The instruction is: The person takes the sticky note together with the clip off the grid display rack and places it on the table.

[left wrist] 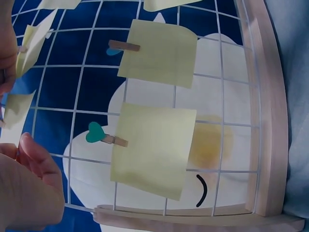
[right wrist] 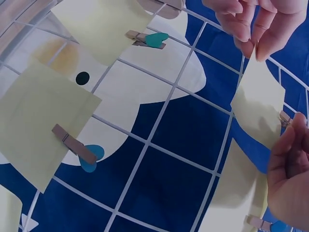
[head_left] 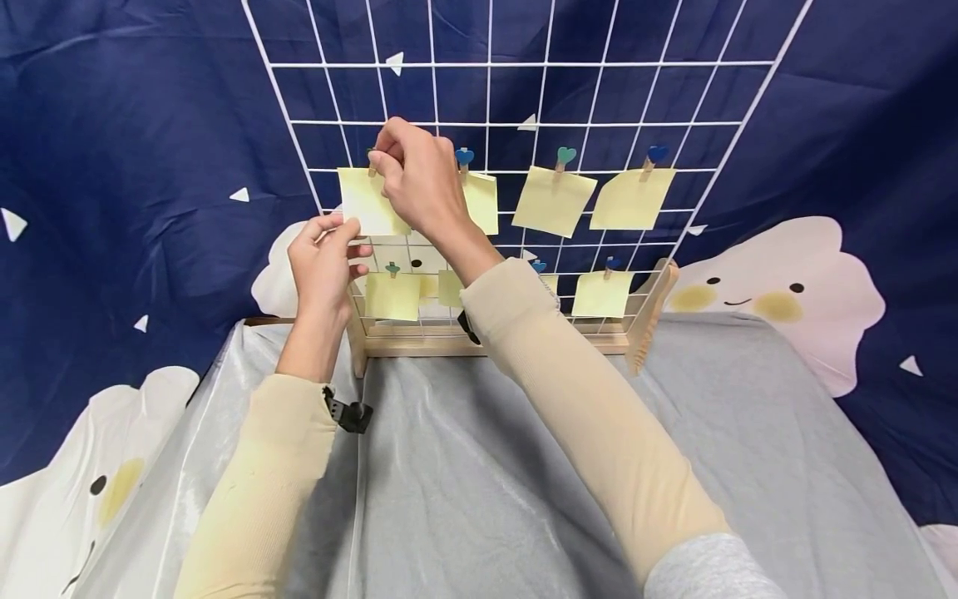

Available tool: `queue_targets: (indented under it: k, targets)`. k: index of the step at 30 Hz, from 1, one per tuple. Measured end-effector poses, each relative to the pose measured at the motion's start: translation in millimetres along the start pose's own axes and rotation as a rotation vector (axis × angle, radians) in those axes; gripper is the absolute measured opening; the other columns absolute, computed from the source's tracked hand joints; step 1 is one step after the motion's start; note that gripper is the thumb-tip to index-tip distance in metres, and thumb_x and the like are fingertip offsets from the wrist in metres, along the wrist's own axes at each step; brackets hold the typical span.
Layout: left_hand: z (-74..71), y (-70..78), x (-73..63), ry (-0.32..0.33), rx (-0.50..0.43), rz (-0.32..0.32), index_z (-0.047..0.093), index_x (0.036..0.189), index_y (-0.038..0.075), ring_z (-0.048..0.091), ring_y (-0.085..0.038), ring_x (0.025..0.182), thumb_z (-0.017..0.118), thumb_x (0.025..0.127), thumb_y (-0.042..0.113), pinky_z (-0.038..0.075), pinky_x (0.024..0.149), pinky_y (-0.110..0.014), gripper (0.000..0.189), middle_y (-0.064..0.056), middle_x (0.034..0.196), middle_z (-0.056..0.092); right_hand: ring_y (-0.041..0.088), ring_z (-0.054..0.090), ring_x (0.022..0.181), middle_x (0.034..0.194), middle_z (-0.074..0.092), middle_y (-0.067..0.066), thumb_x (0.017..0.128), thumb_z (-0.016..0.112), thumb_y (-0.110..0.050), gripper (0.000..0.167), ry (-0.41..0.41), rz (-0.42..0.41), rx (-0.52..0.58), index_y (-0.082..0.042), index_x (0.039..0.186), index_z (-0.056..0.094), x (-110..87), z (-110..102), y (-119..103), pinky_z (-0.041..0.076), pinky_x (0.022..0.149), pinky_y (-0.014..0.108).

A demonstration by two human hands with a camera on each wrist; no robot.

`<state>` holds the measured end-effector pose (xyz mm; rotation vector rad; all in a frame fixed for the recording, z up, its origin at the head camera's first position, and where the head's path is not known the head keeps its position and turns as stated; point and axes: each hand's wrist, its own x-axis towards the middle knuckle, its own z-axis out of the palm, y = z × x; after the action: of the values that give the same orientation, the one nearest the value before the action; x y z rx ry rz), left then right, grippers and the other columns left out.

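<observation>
While the right hand (head_left: 427, 179) pinches a wooden clothespin (right wrist: 285, 119) at the top edge of a yellow sticky note (head_left: 362, 204), the left hand (head_left: 320, 264) grips that note's lower left corner between thumb and fingers. It sits at the left of the white wire grid (head_left: 490, 64) — three clipped notes (head_left: 554, 204) hang farther right on the grid, others (head_left: 392, 298) lower on it.
</observation>
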<state>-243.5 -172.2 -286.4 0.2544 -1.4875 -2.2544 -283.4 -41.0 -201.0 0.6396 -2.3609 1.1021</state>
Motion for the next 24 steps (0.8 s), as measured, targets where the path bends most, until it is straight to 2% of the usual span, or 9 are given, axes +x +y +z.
queue_targets:
  k: [8, 15, 24]
  targets:
    - [-4.0, -2.5, 0.5, -0.026, 0.001, 0.014, 0.061, 0.094, 0.007, 0.063, -0.011, 0.055, 0.067, 0.091, 0.002, 0.045, 0.043, -0.017, 0.009, -0.005, 0.076, 0.067, 0.004, 0.068, 0.07, 0.083, 0.072, -0.004, 0.101, 0.065, -0.017, 0.008, 0.027, 0.021, 0.088, -0.01, 0.1, 0.07, -2.1, -1, 3, 0.048, 0.072, 0.02]
    - [-8.8, -6.3, -0.2, -0.051, -0.003, 0.038, 0.061, 0.094, 0.007, 0.06, -0.011, 0.054, 0.068, 0.092, 0.003, 0.044, 0.044, -0.017, 0.009, -0.006, 0.076, 0.063, 0.007, 0.069, 0.068, 0.085, 0.073, 0.002, 0.101, 0.065, -0.014, 0.01, 0.028, 0.015, 0.189, -0.006, 0.103, 0.07, -6.0, -3, 6, 0.05, 0.066, 0.02]
    - [-13.7, -10.5, 0.4, -0.053, -0.016, 0.042, 0.06, 0.092, 0.008, 0.059, -0.011, 0.053, 0.067, 0.093, 0.003, 0.044, 0.043, -0.017, 0.008, -0.006, 0.076, 0.065, 0.007, 0.067, 0.065, 0.085, 0.073, 0.003, 0.1, 0.067, -0.015, 0.011, 0.053, 0.018, 0.25, -0.005, 0.103, 0.073, -11.9, -13, 12, 0.049, 0.061, 0.022]
